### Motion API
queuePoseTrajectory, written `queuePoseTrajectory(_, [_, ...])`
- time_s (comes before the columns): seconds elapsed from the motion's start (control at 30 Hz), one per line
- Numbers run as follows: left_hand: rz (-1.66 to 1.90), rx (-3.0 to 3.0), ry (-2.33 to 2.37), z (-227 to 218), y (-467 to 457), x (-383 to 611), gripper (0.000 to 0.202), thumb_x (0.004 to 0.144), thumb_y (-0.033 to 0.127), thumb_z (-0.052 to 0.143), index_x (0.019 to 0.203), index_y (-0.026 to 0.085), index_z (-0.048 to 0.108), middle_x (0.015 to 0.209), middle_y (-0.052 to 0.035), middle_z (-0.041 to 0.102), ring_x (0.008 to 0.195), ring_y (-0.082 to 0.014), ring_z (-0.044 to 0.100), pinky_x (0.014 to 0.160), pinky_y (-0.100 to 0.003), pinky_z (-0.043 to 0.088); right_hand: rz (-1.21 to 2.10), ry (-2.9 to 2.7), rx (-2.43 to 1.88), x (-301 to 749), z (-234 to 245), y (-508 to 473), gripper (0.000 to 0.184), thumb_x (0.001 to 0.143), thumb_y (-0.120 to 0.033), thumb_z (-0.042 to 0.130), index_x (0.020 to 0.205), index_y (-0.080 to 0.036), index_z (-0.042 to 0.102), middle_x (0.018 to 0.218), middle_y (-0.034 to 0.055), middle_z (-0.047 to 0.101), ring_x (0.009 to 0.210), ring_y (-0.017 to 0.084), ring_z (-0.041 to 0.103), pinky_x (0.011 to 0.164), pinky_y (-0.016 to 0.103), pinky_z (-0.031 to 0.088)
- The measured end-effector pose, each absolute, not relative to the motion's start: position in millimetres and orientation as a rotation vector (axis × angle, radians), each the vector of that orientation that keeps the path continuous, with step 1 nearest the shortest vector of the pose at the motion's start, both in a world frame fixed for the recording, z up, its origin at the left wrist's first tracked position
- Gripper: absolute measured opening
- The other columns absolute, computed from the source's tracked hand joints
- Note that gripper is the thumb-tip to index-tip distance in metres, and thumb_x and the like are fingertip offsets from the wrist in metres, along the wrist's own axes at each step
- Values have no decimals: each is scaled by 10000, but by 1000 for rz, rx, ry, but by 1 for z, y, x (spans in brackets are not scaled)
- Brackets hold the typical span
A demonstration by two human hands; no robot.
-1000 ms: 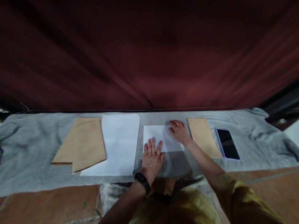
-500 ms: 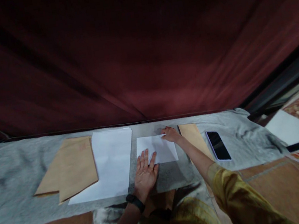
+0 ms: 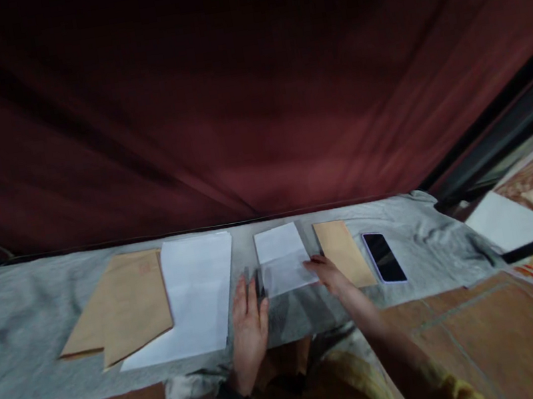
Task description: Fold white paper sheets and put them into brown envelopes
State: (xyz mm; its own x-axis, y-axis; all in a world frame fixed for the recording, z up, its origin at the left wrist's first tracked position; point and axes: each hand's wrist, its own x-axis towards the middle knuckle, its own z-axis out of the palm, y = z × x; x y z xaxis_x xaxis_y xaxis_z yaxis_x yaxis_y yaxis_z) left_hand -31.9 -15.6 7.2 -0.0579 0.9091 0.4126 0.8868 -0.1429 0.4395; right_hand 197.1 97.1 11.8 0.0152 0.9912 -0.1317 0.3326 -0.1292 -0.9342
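A folded white sheet of paper point(image 3: 279, 243) lies in the middle of the grey cloth, its lower part smeared by motion. My right hand point(image 3: 329, 274) pinches the paper's right edge near the lower corner. My left hand point(image 3: 249, 327), a dark band on its wrist, is open with fingers stretched out, just off the paper's lower left side. Left of it is a stack of larger white paper sheets point(image 3: 200, 291). To the right of the folded sheet lies a brown envelope point(image 3: 344, 251).
Large brown envelopes point(image 3: 131, 302) overlap the paper stack at the left. A phone point(image 3: 385, 257) rests on the grey cloth point(image 3: 421, 235) at the right. A dark red curtain point(image 3: 235, 130) hangs behind. Beyond the cloth is tiled floor point(image 3: 493, 325).
The folded paper has turned from lying wide to standing lengthwise. My right hand has come down from its top edge to its lower right side. My left hand has shifted left, off the paper.
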Motion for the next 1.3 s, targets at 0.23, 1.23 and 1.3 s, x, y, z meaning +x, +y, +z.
queuePoseTrajectory(0.23, [740,2394,1925,1,-25,-3,590,1024,337,383,1585,212,249,1647,-108,295,1527,-267,250,1202,-496,358,1157,-1349,-1701,185,-7,61,274,809,-436,613,743,-173,651,653,13,646,623,183,624,528,256,466])
queuePoseTrajectory(1.23, [542,2471,1750,-12,62,44,582,1027,414,312,1529,122,360,1551,-150,460,1483,-258,354,1189,-492,366,58,-2412,-1466,161,-33,25,589,960,-221,491,1534,-129,397,1562,126,440,1471,241,359,1240,436,237])
queuePoseTrajectory(1.3, [513,2455,1788,-14,70,38,598,1027,443,310,1521,113,375,1559,-148,448,1483,-253,355,1199,-470,353,84,-2401,-1480,159,-31,25,585,978,-268,496,1535,-121,396,1554,135,449,1460,247,378,1238,435,238])
